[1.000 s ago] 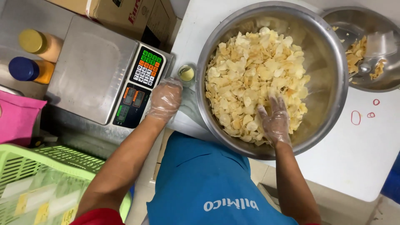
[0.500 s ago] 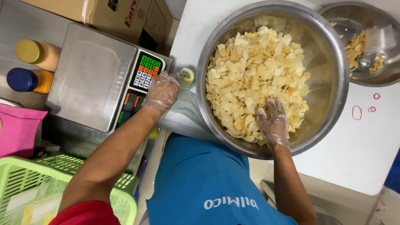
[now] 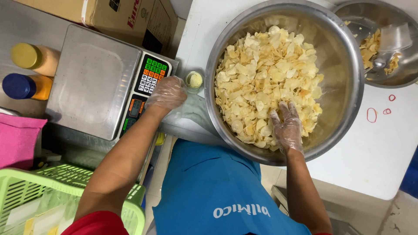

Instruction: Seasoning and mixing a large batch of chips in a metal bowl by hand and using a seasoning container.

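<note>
Head view shows chips [image 3: 265,82] heaped in the steel bowl [image 3: 348,113], right hand [image 3: 286,127] spread flat on them for mixing, left hand [image 3: 167,93] loosely curled left of the bowl, over the scale [image 3: 93,80] keypad.

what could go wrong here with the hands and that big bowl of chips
The large steel bowl seems to overhang the white table's near edge, so pressure from the right hand in the chips might tip it. The left hand, by the scale's keypad, could knock over the small open jar beside it.
</note>
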